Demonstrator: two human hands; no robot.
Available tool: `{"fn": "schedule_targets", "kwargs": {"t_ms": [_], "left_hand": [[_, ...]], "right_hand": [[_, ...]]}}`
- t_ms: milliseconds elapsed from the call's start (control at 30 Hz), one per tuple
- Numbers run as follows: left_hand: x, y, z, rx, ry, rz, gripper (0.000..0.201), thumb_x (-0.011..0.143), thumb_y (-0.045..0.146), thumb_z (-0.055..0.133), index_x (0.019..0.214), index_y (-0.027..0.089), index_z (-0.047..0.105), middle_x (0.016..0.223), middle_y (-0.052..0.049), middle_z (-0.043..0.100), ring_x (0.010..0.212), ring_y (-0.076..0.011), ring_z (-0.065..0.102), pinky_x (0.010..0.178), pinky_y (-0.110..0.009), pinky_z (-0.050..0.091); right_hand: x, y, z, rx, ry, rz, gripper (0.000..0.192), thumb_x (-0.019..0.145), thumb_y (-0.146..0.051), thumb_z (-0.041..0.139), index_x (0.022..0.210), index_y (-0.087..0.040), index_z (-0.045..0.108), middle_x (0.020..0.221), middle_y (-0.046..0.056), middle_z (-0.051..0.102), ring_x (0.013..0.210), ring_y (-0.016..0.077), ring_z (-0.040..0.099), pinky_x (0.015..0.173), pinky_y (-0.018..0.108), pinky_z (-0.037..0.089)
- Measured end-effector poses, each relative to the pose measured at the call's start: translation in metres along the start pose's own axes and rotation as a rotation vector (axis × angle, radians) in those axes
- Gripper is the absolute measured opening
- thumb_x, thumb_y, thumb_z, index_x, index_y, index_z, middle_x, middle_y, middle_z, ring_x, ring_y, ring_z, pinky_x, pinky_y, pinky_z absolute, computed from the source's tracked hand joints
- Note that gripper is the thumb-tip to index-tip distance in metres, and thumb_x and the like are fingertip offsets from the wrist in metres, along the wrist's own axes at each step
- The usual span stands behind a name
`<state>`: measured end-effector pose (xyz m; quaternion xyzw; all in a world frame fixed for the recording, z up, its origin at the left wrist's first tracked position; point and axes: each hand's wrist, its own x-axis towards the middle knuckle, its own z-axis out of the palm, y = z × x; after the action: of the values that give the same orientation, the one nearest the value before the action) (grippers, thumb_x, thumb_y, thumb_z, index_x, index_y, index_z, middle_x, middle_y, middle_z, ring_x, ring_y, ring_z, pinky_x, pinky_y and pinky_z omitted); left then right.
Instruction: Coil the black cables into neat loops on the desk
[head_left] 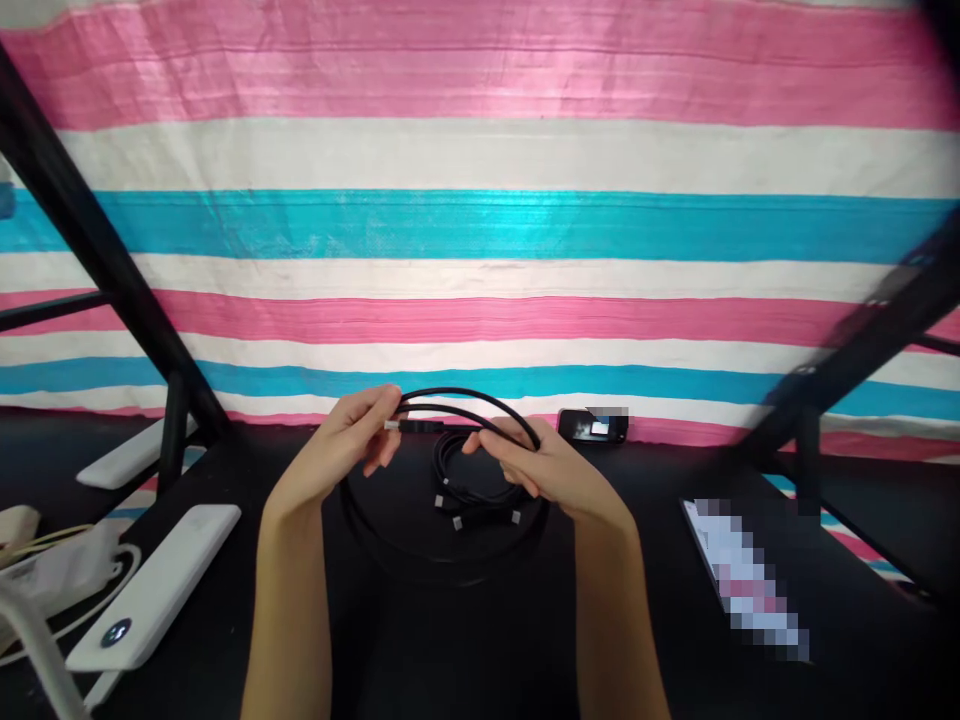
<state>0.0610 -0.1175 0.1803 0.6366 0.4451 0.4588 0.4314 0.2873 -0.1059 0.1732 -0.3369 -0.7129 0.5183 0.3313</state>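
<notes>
A black USB cable [457, 393] hangs in wide loops between my two hands above the dark table. My left hand [360, 430] pinches the loops at their left side, thumb on top. Beside its fingers a USB plug [412, 426] with a metal tip points left. On the right side, my right hand [536, 455] has its fingers closed round the same loops. Below and behind them lies a second coiled black cable [480, 498], with several light-coloured plug ends showing on the table.
A white power bank [157, 590] and white adapters with cords [67, 570] lie at left. Another white device [135, 455] is farther back. A small black device [592, 426] sits by the striped sheet [480, 225]. A blurred-out phone-like object [742, 580] lies right. Black frame bars [105, 240] slant at both sides.
</notes>
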Motion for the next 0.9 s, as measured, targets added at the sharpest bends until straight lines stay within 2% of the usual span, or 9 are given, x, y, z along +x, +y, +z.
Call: {"fn": "schedule_targets", "kwargs": {"t_ms": [167, 300, 433, 500, 567, 633, 700, 833, 900], "left_hand": [[-0.001, 0.000, 0.001, 0.094, -0.104, 0.044, 0.037, 0.088, 0.047, 0.050, 0.065, 0.018, 0.057, 0.044, 0.004, 0.043, 0.040, -0.0079, 0.037, 0.041, -0.020, 0.031], [-0.002, 0.006, 0.014, 0.177, -0.062, 0.087, 0.035, 0.088, 0.043, 0.051, 0.065, 0.018, 0.061, 0.049, 0.003, 0.043, 0.044, -0.0082, 0.036, 0.042, -0.021, 0.027], [0.000, 0.013, 0.030, 0.202, -0.249, 0.072, 0.038, 0.087, 0.044, 0.050, 0.063, 0.017, 0.061, 0.058, -0.001, 0.052, 0.051, -0.0107, 0.041, 0.047, -0.022, 0.031], [0.000, 0.012, 0.033, 0.195, -0.295, 0.061, 0.040, 0.087, 0.046, 0.049, 0.061, 0.017, 0.060, 0.056, -0.001, 0.052, 0.052, -0.0113, 0.043, 0.049, -0.023, 0.034], [0.001, 0.008, 0.031, 0.149, -0.253, 0.038, 0.041, 0.087, 0.050, 0.047, 0.067, 0.017, 0.062, 0.053, 0.000, 0.051, 0.049, -0.0118, 0.046, 0.049, -0.024, 0.036], [0.001, 0.004, 0.025, 0.069, -0.176, 0.048, 0.043, 0.088, 0.054, 0.042, 0.081, 0.018, 0.065, 0.048, 0.001, 0.050, 0.049, -0.0135, 0.050, 0.052, -0.025, 0.039], [0.002, 0.000, 0.017, 0.001, -0.108, 0.102, 0.041, 0.087, 0.053, 0.044, 0.093, 0.018, 0.064, 0.043, 0.004, 0.046, 0.050, -0.0146, 0.051, 0.058, -0.027, 0.042], [0.008, -0.005, 0.011, 0.042, 0.067, 0.148, 0.027, 0.076, 0.043, 0.066, 0.088, 0.019, 0.062, 0.050, 0.006, 0.044, 0.046, -0.0097, 0.040, 0.055, -0.025, 0.038], [0.016, -0.010, 0.016, 0.059, 0.204, 0.162, 0.025, 0.075, 0.041, 0.066, 0.087, 0.020, 0.060, 0.058, 0.005, 0.048, 0.053, -0.0104, 0.045, 0.059, -0.024, 0.039]], "right_hand": [[-0.006, -0.004, 0.000, -0.090, -0.187, 0.016, 0.032, 0.091, -0.043, 0.050, 0.090, -0.019, 0.072, 0.039, -0.008, 0.040, 0.043, 0.0075, 0.041, 0.051, 0.021, 0.033], [-0.007, -0.003, 0.004, -0.198, -0.114, 0.010, 0.037, 0.091, -0.043, 0.050, 0.071, -0.020, 0.070, 0.042, -0.005, 0.045, 0.047, 0.0088, 0.046, 0.051, 0.022, 0.033], [-0.006, -0.003, 0.007, -0.202, -0.098, -0.015, 0.047, 0.090, -0.044, 0.052, 0.051, -0.019, 0.062, 0.041, -0.003, 0.048, 0.051, 0.0111, 0.054, 0.056, 0.023, 0.038], [-0.006, -0.003, 0.007, -0.169, -0.112, -0.030, 0.046, 0.089, -0.043, 0.053, 0.053, -0.018, 0.064, 0.039, -0.004, 0.045, 0.049, 0.0102, 0.052, 0.055, 0.023, 0.039], [-0.006, -0.002, 0.004, -0.130, -0.084, -0.039, 0.041, 0.089, -0.045, 0.053, 0.063, -0.017, 0.070, 0.038, -0.006, 0.041, 0.041, 0.0072, 0.042, 0.048, 0.021, 0.034], [-0.006, 0.000, -0.001, -0.083, 0.005, -0.053, 0.039, 0.086, -0.048, 0.056, 0.069, -0.017, 0.072, 0.037, -0.007, 0.039, 0.037, 0.0050, 0.033, 0.043, 0.021, 0.027], [-0.007, 0.002, -0.008, -0.021, 0.166, -0.088, 0.039, 0.081, -0.051, 0.061, 0.065, -0.016, 0.069, 0.037, -0.007, 0.037, 0.035, 0.0040, 0.028, 0.039, 0.020, 0.020], [-0.010, 0.003, -0.018, 0.222, 0.543, -0.227, 0.041, 0.067, -0.056, 0.072, 0.058, -0.018, 0.060, 0.033, -0.010, 0.026, 0.031, 0.0026, 0.017, 0.035, 0.021, 0.011], [-0.011, 0.002, -0.019, 0.345, 0.635, -0.320, 0.043, 0.065, -0.059, 0.072, 0.060, -0.020, 0.057, 0.032, -0.012, 0.021, 0.030, 0.0024, 0.010, 0.035, 0.021, 0.007]]}}
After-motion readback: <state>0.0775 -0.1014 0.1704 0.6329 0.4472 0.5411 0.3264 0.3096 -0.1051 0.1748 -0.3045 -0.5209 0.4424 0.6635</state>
